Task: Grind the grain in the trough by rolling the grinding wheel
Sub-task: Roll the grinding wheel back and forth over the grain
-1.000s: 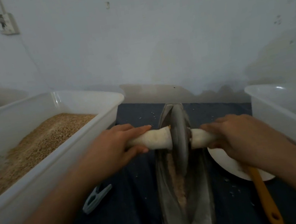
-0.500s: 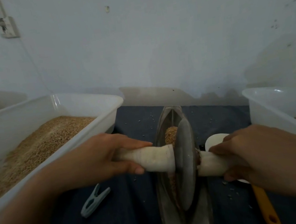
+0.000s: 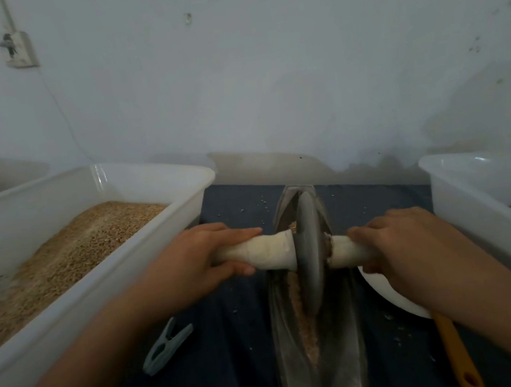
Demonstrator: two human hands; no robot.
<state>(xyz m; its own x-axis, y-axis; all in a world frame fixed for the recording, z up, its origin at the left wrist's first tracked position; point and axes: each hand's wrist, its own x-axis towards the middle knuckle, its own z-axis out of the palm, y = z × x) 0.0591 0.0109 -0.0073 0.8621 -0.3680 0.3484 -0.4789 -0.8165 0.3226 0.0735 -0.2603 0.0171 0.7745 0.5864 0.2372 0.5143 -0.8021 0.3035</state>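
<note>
To the left of the trough sits a white tub heaped with whole grain, probably kept there as supply within easy reach, and a clothes peg lies on the dark cloth between tub and trough. The left hand wraps its fingers around the left handle, forearm running straight in from the lower left. The grinding wheel stands upright in the trough's groove, near its far end, with crushed grain trailing toward the near end. The right hand clasps the right handle likewise; 2 matched grips likely keep the wheel from tipping. Right of the trough lie a white dish, an orange handle and a second tub.
</note>
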